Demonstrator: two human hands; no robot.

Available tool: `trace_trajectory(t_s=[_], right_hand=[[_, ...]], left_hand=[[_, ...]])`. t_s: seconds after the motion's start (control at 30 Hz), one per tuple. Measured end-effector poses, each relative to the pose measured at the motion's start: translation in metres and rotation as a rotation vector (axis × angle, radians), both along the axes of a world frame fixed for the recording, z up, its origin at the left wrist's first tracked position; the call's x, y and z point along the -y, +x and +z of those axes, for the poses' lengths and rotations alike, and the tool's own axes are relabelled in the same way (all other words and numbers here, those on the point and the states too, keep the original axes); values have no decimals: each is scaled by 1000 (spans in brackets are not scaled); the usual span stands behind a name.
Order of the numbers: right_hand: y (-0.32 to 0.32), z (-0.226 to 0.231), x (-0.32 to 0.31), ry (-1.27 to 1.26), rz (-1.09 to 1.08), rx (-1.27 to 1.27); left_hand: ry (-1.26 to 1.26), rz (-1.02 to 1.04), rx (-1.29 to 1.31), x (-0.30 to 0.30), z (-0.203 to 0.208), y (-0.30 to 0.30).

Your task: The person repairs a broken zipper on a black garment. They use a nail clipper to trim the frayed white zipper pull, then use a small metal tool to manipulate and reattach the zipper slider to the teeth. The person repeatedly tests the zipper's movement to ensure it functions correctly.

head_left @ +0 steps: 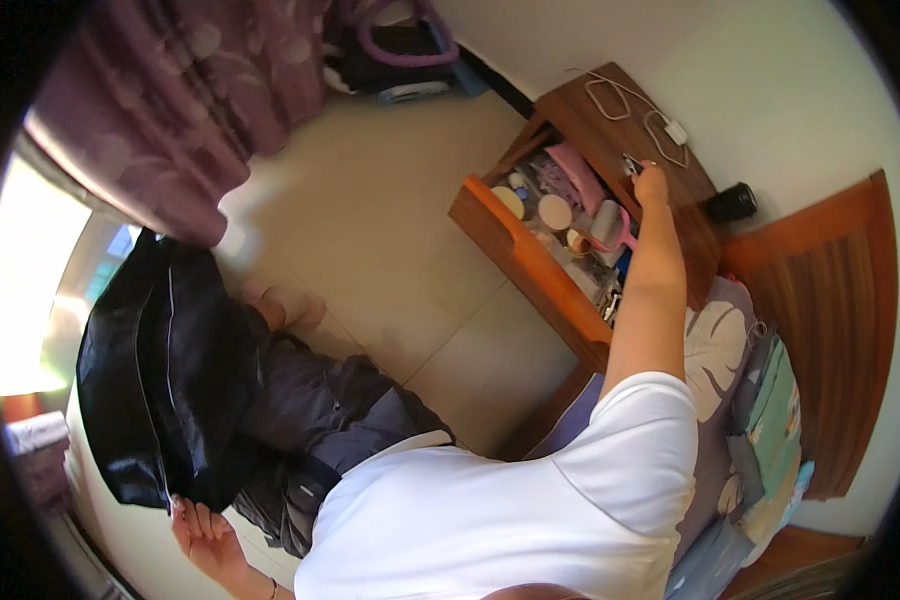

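Observation:
At the lower left my left hand (202,530) is closed, its fingertips pinching the lower corner of a large black bag (195,350) with long pale zipper lines. The bag hangs beside my legs in dark trousers. My right arm stretches out past an open drawer (530,270). Beyond the drawer, just above the top of the wooden nightstand (685,215), my right hand (651,186) is closed on a small silver-and-dark object (631,164), too small to name. In the drawer lie a pink pouch (577,175), a pink-handled item (625,236) and round containers (555,212).
A white cable (677,132) and a black cylinder (735,203) are on the nightstand. At the right, a bed with folded bedding (770,420) stands by a wooden headboard (830,320). Purple curtains (180,90) hang at the upper left, above tiled floor (370,220).

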State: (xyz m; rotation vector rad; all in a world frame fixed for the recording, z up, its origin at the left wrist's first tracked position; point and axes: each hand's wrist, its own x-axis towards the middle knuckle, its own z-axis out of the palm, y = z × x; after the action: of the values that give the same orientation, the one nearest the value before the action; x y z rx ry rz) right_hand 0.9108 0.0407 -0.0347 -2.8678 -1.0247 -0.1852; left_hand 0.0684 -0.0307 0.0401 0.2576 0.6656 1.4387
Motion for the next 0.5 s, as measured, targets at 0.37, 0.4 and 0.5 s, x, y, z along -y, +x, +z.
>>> trace_trajectory(t_s=[0.37, 0.4, 0.5], right_hand=[[-394, 71, -129, 423, 1105, -873], [-441, 69, -126, 369, 1236, -1007], [-564, 57, -107, 89, 1555, -1363]], left_hand=[[-211, 154, -124, 20, -3, -16], [-211, 149, -197, 20, 0, -13], [-221, 68, -194, 39, -7, -21]])
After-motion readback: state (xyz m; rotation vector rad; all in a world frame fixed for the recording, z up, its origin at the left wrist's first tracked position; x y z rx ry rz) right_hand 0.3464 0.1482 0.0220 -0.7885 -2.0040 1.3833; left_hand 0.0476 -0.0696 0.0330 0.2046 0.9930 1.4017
